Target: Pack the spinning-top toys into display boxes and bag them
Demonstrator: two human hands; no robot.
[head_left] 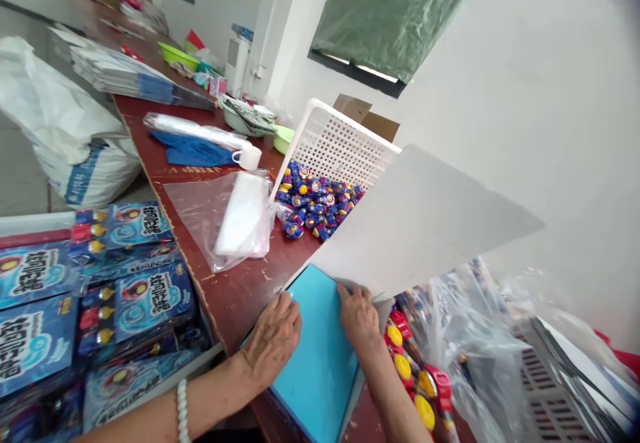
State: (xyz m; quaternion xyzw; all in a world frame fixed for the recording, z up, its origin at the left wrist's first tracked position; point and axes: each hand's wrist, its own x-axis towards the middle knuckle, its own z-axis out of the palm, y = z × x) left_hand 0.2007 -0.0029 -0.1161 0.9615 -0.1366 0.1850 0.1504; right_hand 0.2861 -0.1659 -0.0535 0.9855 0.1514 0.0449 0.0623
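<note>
A bright blue sheet or flat panel (pixel 315 356) lies at the front of the red-brown table. At its left edge is my left hand (pixel 276 337), fingers bent and close together, with the fingertips on the edge. My right hand (pixel 359 313) rests at the upper right edge of the blue panel, its index finger and thumb apart and touching it. A large pale grey-white board (pixel 420 223) rises just behind the panel and leans to the right. Whether either hand pinches an edge is hard to tell.
Left of the table (pixel 250 279), a box holds packaged toys (pixel 150 296). A white basket (pixel 345 143) contains small blue-red pieces (pixel 310 203). Red-yellow toys (pixel 425 396) and plastic bags (pixel 465 336) lie right. Plastic sleeves (pixel 245 216) and a white cup (pixel 249 157) sit farther back.
</note>
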